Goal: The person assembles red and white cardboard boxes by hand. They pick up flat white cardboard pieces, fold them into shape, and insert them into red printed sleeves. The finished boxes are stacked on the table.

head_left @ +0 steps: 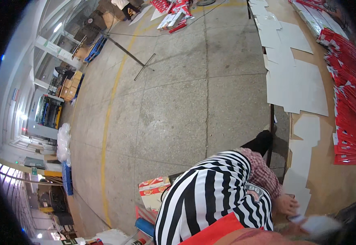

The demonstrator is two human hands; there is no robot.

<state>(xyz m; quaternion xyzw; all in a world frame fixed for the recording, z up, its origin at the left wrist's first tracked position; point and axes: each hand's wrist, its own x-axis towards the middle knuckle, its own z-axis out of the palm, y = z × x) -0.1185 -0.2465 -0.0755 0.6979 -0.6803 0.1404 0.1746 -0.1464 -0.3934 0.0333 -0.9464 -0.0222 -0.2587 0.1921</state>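
Observation:
My left hand (285, 205) is by the near edge of the brown worktop, its fingers curled in. A pink checked sleeve (266, 173) covers that arm, below a black-and-white striped garment (210, 183). What the fingers hold is hidden. Just beyond them a whitish flat thing (318, 224) is smeared by motion, so its kind does not show. Beside it, close to the lower edge, my right hand (291, 229) is only a blur, and its fingers cannot be made out. A red sheet-like piece (214, 229) lies across the lower edge.
The brown worktop (329, 192) bears white cardboard sheets (296, 85) and a long row of red flat packages (349, 118). A printed carton (154, 192) stands behind me on the concrete floor. Farther off are a metal stand (127, 52), red-and-white bundles (176, 18) and another person (123, 5).

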